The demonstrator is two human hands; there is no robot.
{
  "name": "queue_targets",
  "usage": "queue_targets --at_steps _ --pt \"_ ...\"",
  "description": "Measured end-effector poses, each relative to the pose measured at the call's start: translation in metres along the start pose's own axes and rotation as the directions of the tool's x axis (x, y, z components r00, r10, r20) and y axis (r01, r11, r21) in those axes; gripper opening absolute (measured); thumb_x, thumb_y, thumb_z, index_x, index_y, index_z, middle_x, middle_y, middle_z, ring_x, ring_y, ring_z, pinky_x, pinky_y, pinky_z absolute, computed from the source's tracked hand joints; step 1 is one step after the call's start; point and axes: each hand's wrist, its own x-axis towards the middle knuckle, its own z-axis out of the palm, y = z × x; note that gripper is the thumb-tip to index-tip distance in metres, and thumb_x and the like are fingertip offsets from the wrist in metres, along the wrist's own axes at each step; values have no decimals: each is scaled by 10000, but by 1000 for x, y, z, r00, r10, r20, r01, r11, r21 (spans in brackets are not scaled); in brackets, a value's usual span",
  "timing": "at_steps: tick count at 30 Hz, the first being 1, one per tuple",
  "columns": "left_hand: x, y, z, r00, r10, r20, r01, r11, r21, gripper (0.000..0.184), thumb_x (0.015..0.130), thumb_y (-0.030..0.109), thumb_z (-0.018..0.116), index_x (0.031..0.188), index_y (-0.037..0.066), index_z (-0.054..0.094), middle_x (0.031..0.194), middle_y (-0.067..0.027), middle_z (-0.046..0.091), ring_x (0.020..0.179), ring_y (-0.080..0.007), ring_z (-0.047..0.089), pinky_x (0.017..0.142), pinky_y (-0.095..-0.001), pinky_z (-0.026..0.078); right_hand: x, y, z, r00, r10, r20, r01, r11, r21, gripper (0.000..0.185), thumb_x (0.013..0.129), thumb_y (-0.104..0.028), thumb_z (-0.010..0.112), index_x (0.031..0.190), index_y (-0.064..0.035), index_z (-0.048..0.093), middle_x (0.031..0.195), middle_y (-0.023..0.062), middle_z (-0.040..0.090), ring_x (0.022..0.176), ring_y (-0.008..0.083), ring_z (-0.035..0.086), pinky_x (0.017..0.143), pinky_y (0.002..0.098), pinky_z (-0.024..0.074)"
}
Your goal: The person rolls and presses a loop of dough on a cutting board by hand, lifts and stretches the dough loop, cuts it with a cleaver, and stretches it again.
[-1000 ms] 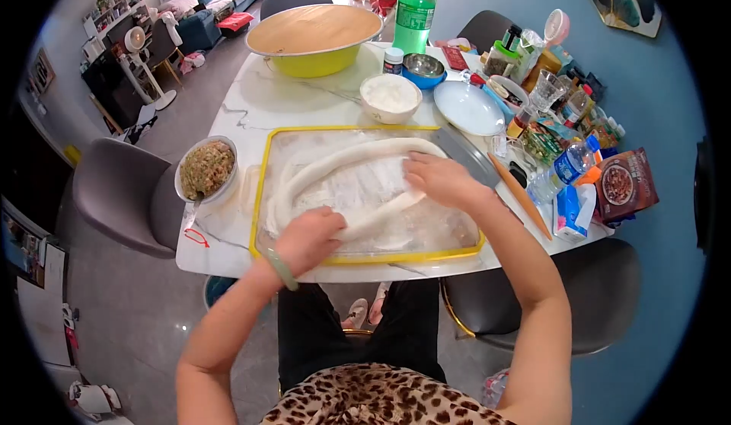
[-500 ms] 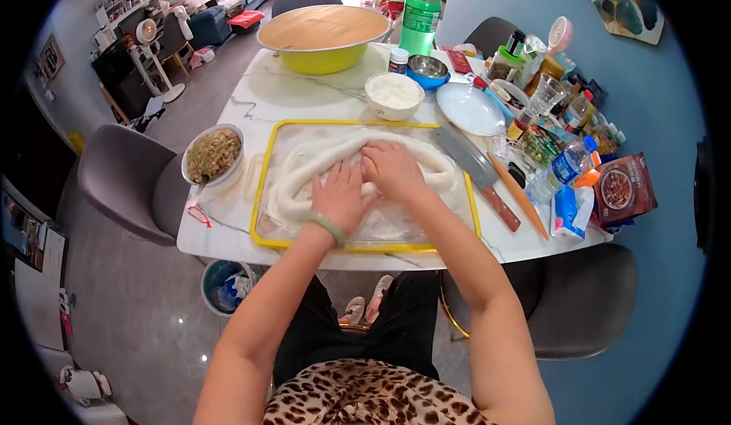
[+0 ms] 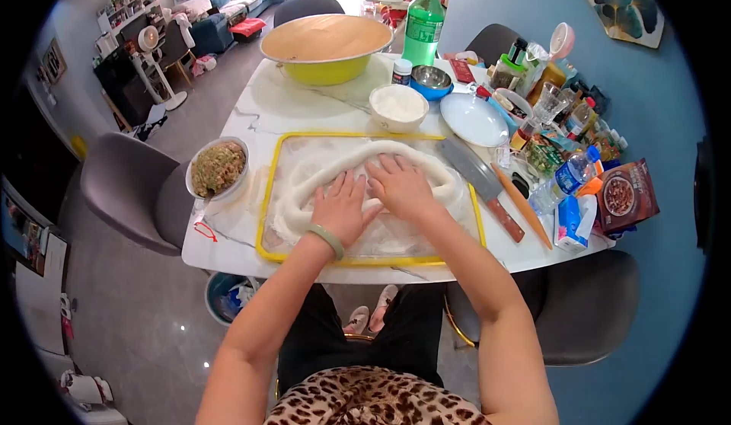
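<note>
A thick rope of white dough [image 3: 445,189] lies in a rough loop on a floured board with a yellow rim [image 3: 268,196]. My left hand [image 3: 341,208], with a pale green bangle at the wrist, rests palm down on the near stretch of the rope, fingers spread. Beside it, my right hand [image 3: 400,187] lies flat with fingers apart, also over the near stretch of dough. Neither hand grips anything. The dough directly beneath both palms is hidden.
A bowl of minced filling [image 3: 218,169] stands left of the board. Behind it are a bowl of flour [image 3: 398,107] and a yellow basin [image 3: 326,72]. A cleaver [image 3: 474,170] and a rolling pin [image 3: 525,208] lie to the right, near bottles and a tissue pack [image 3: 571,218].
My right hand has come slightly toward me, and its bent fingers are now stretched out flat. My left fingers have spread a little. The view has shifted slightly.
</note>
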Motion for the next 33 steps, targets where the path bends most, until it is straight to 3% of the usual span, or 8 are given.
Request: queue_targets --at_steps 6,12,15,20,25,27,31,33 --pt "-86 5 -16 961 270 69 -274 959 67 687 872 435 600 1458 165 364 1484 -164 363 1348 -337 375 1050 -577 280 -97 0 -25 958 -285 30 285 958 4 407 957 -354 457 1332 -219 537 1415 110 472 1292 362 434 984 504 376" --pt "-38 -2 2 976 216 29 -217 976 32 691 869 421 609 1448 131 369 1476 -182 373 1373 -321 350 1077 -595 244 -45 3 -6 982 -186 -30 187 981 54 421 935 -357 501 1319 -190 548 1396 121 489 1286 371 438 980 516 385" --pt "2 1 3 997 55 -46 -54 998 15 678 856 389 631 1407 71 397 1410 -194 445 1319 -338 409 1070 -537 296 5 16 5 996 -86 -32 89 992 94 417 934 -368 503 1300 -178 566 1393 137 489 1301 390 418 1016 528 373" --pt "3 26 2 971 237 -31 -238 945 -227 511 768 181 723 1209 12 531 1117 -175 584 1078 -351 544 918 -398 454 -8 73 -13 925 -310 222 247 930 272 410 970 -356 458 1297 -130 561 1428 153 455 1337 319 400 1103 446 316" --pt "-5 25 4 982 166 -86 -182 955 -233 307 748 142 720 1001 6 612 1041 -184 599 1012 -345 570 860 -416 473 -52 75 -54 937 -151 314 123 986 109 384 952 -324 533 1272 -114 567 1406 121 488 1298 265 450 1084 433 318" --pt "-3 15 1 981 196 2 -189 949 -253 280 782 187 704 979 8 616 957 -189 616 930 -351 598 812 -422 487 -59 71 -64 938 -186 293 205 978 -34 349 896 -313 625 1176 -108 597 1280 94 587 1211 262 523 1067 430 331" --pt "17 -6 -24 939 226 261 -129 931 -341 295 853 275 673 966 10 609 814 -137 614 756 -272 622 729 -375 507 -54 74 -67 938 -206 278 205 978 34 333 840 -294 695 1090 -93 604 1097 75 651 1088 283 581 1053 440 336" --pt "24 -13 -39 853 179 491 190 769 -610 342 890 344 660 971 18 601 763 -57 590 651 -147 576 626 -297 492 -38 85 -67 946 -208 248 142 956 258 347 825 -288 705 1082 -78 603 966 92 652 964 272 610 952 402 413"
